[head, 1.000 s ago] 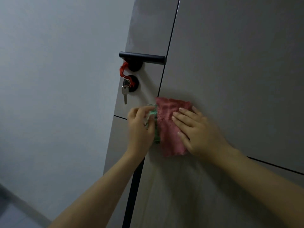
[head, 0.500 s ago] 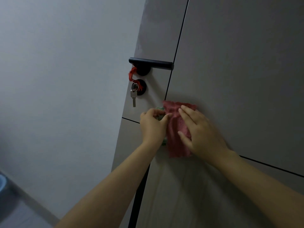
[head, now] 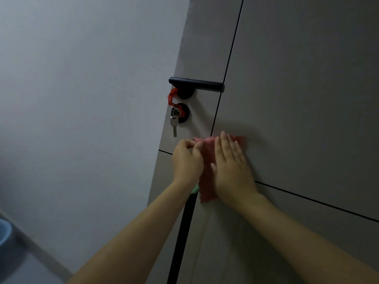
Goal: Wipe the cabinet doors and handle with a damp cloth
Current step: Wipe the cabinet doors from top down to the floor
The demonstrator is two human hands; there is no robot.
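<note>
Against a grey cabinet door (head: 297,99), the right hand (head: 231,169) presses a pink cloth (head: 207,177) flat with straight fingers. Beside it, the left hand (head: 187,160) pinches the cloth's upper edge, below the black handle (head: 196,84) and hanging key (head: 174,125).

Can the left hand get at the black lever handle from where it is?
Probably yes: the left hand, pinching the pink cloth, sits below the black lever handle; only the hanging key lies near that path.
</note>
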